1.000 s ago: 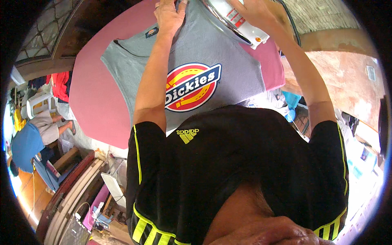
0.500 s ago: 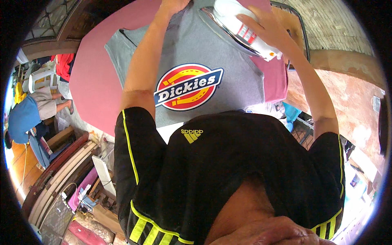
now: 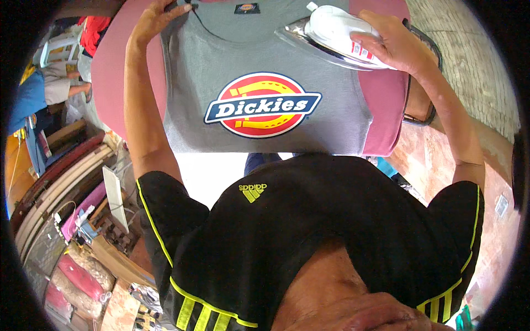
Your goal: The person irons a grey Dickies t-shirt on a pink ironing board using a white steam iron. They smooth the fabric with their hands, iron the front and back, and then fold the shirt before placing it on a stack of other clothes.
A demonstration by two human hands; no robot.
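A grey sleeveless shirt (image 3: pixel 187 88) with a large red, yellow and blue printed emblem lies spread on a maroon padded ironing surface (image 3: pixel 130 77). Its neckline faces the far side, with a small dark label inside. At the far left, my left hand (image 3: pixel 157 21) has its fingers closed at the shirt's shoulder edge. My right hand (image 3: pixel 395 43) is wrapped around the handle of a white clothes iron (image 3: pixel 334 27) with a shiny metal base. The iron sits over the far right part of the shirt, its tip pointing left; the handle is partly hidden by my fingers.
A dark metal frame (image 3: pixel 433 52) runs along the right of the padded surface. Long boards (image 3: pixel 61 182) and stacked household goods fill the left. Another person (image 3: pixel 33 99) in blue is at the far left, near a white plastic chair (image 3: pixel 58 47).
The shirt has turned and now lies straighter, with its neckline in view. My left hand has moved left at the shoulder edge. The iron has shifted right and tilted flatter in my right hand.
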